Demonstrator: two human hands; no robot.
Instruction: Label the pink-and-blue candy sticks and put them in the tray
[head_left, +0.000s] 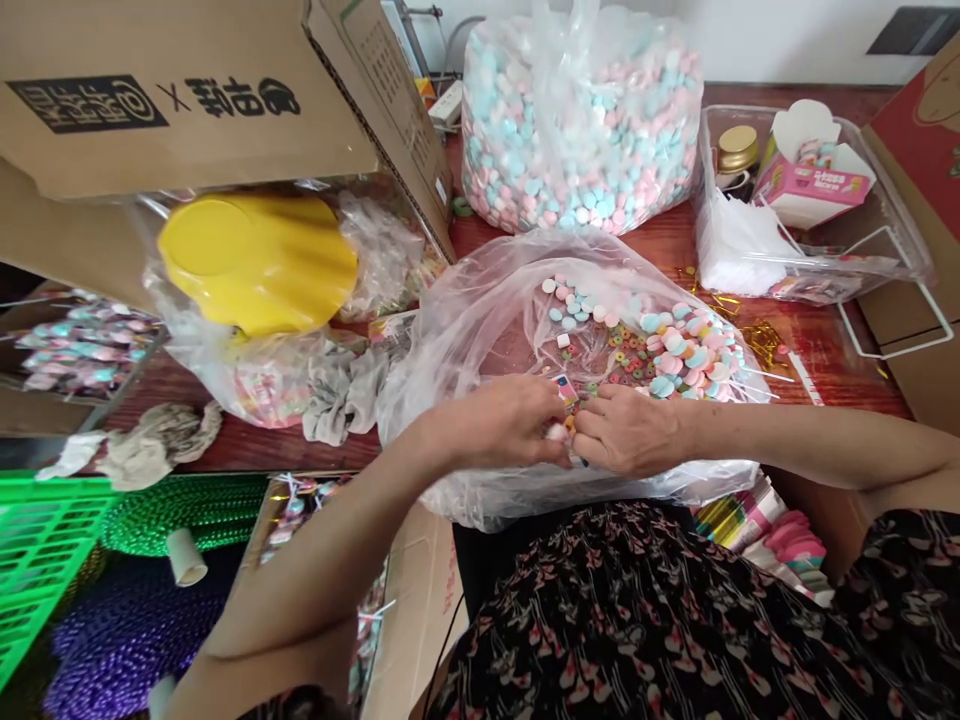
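Note:
My left hand point(504, 424) and my right hand point(628, 430) meet over an open clear plastic bag point(469, 345) spread on the table. Fingers of both hands are curled in a pinch around something small, mostly hidden by them. Between the hands show a small colourful printed piece point(565, 389) and a pale pink bit point(556, 432). Just beyond the fingers, small ring-shaped candies point(630, 355) lie on the plastic. A pile of pink, white and blue round candies point(690, 350) sits near my right wrist, with thin white sticks point(761, 378) poking out of it.
A large bag of pastel candies point(581, 130) stands at the back. To its right is a clear plastic bin point(817, 265) holding a pink box point(814, 190). A cardboard box point(187, 110) and yellow bowl point(259, 262) are at left. Below hang green bead strings point(187, 515).

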